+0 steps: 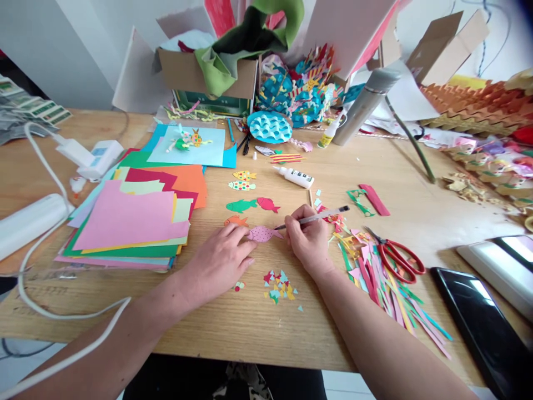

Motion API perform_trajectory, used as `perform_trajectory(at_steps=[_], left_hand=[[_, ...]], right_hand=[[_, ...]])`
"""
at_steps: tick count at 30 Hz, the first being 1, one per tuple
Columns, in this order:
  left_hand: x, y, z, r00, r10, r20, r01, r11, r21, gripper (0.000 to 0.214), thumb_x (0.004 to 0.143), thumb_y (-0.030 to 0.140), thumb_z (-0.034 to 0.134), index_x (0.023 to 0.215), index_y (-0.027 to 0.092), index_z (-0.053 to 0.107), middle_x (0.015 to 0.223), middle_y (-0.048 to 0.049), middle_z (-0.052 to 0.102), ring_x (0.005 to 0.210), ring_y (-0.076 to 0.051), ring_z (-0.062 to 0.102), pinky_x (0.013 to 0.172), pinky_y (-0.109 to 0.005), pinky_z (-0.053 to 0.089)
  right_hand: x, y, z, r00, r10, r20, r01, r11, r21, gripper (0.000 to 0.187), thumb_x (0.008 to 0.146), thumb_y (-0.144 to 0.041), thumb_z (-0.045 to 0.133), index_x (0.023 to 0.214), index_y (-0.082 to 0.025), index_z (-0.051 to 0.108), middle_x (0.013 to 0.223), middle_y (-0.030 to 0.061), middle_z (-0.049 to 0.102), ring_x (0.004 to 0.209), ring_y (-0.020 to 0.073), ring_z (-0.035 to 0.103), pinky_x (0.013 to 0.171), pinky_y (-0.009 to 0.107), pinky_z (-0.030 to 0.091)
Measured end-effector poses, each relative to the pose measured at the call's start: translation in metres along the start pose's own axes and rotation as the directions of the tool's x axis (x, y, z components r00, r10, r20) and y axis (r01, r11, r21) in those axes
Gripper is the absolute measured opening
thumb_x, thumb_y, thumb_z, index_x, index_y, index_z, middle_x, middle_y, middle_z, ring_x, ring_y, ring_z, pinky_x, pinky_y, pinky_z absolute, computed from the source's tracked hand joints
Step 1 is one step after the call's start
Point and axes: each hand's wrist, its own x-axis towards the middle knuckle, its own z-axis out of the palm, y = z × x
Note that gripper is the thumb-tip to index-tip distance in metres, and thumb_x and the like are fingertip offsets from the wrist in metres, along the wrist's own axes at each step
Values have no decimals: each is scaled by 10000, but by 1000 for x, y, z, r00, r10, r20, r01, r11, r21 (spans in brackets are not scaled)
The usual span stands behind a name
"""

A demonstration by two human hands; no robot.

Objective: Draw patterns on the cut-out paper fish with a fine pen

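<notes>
A pink paper fish point(263, 234) with dark dots lies flat on the wooden table point(233, 322). My left hand point(220, 258) rests on the table with its fingers stretched out, the fingertips pressing the fish's left end. My right hand point(307, 238) is closed round a grey pen point(317, 217), whose tip touches the fish's right side. Beyond the fish lie other paper fish: orange point(236, 221), green point(241, 206), red point(268, 204) and two spotted yellow ones point(244, 180).
A stack of coloured paper sheets point(133, 219) lies left. Small confetti pieces point(278, 286) sit near the table's front. Paper strips and red-handled scissors point(400, 258) lie right, a glue bottle point(296, 177) behind, a dark tablet point(483, 328) far right, white cables point(45, 300) left.
</notes>
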Motion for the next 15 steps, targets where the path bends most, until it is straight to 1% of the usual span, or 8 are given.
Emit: perform_trajectory(at_steps=[3, 6, 10, 15], left_hand=[[-1, -1, 1, 1000, -27, 10, 27, 1000, 0, 201, 908, 174, 623, 1099, 163, 689, 1149, -112, 594, 1117, -272, 525, 986, -471, 485], [-1, -1, 2, 1000, -30, 10, 30, 1000, 0, 185, 905, 178, 633, 1080, 162, 691, 1153, -110, 598, 1132, -277, 522, 1003, -480, 470], [-1, -1, 3, 1000, -27, -4, 27, 1000, -10, 214, 908, 191, 633, 1117, 184, 677, 1123, -94, 610, 1125, -272, 529, 994, -475, 471], [-1, 0, 4, 999, -37, -26, 37, 999, -15, 231, 890, 188, 657, 1120, 197, 677, 1121, -88, 619, 1113, -268, 542, 971, -459, 489]], right_hand=[[-1, -1, 1, 999, -2, 45, 2, 1000, 9, 195, 820, -288, 550, 664, -250, 439, 494, -58, 469, 432, 123, 431, 432, 235, 317], [-2, -1, 2, 998, 2, 63, -2, 1000, 2, 207, 840, -311, 557, 675, -245, 452, 502, -58, 477, 437, 123, 438, 433, 232, 319], [-1, 1, 4, 993, 17, 119, -12, 999, -42, 217, 861, -350, 557, 698, -236, 472, 511, -47, 508, 434, 124, 448, 430, 231, 322], [0, 2, 5, 990, 30, 135, -25, 999, -41, 243, 860, -385, 559, 691, -239, 464, 511, -40, 527, 421, 125, 453, 418, 229, 321]])
